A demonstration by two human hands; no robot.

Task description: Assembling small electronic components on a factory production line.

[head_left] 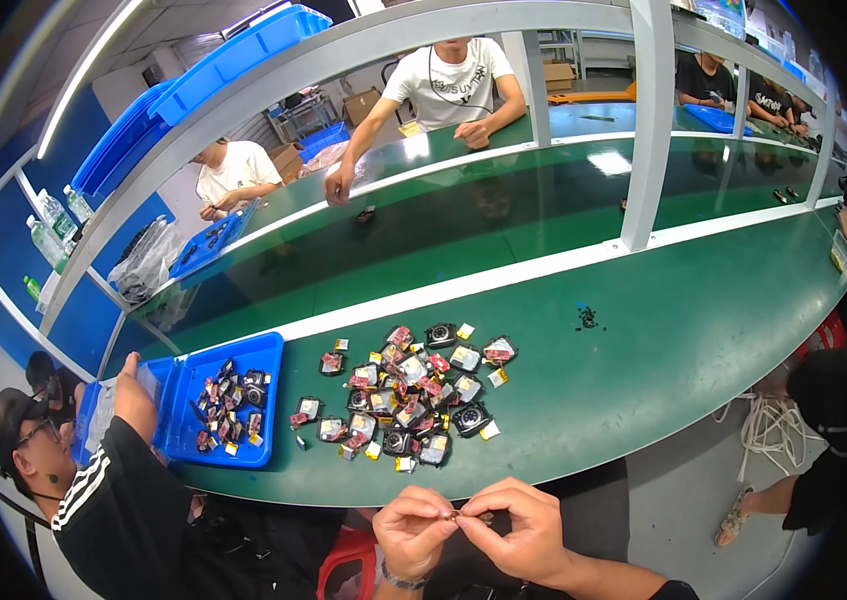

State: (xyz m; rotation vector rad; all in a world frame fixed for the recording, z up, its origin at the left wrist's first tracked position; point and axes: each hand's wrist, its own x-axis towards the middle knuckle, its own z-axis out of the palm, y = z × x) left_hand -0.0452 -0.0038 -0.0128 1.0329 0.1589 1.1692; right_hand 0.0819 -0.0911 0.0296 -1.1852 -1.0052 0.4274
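My left hand [410, 532] and my right hand [518, 530] meet just off the near edge of the green table [584, 400]. Thumb and fingertips of both are pinched together on one small dark piece [455, 515], too small to name. Beyond them lies a heap of small black device housings [414, 385], several with red circuit boards and silver parts showing, and white and yellow tabs sticking out. One housing with a round dial-like face [471, 419] sits at the heap's right edge. My left wrist wears a bracelet.
A blue bin [274, 400] with more housings stands left of the heap, beside a seated co-worker [114, 500]. Tiny black parts [587, 318] lie to the right. A grey frame post [648, 130] rises behind. Across the conveyor, a person in white [454, 85] reaches over it.
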